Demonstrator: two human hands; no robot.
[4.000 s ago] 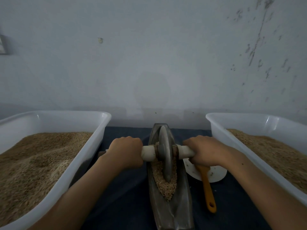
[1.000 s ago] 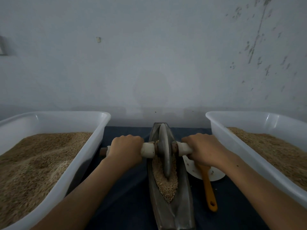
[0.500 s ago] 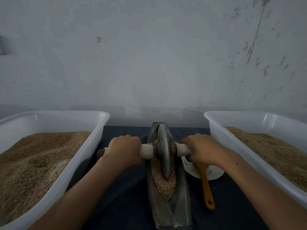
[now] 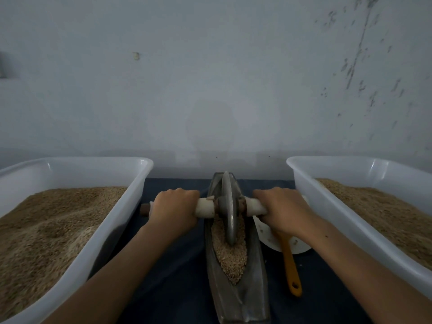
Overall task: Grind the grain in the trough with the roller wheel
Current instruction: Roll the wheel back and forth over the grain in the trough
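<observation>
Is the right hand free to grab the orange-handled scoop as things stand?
Probably not right away: the right hand grips the roller wheel's axle. Once it lets go, the scoop's orange handle lies uncovered just beneath that forearm, beside the trough.

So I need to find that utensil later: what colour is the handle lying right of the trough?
Orange-yellow; the handle shows best in the head view.
</observation>
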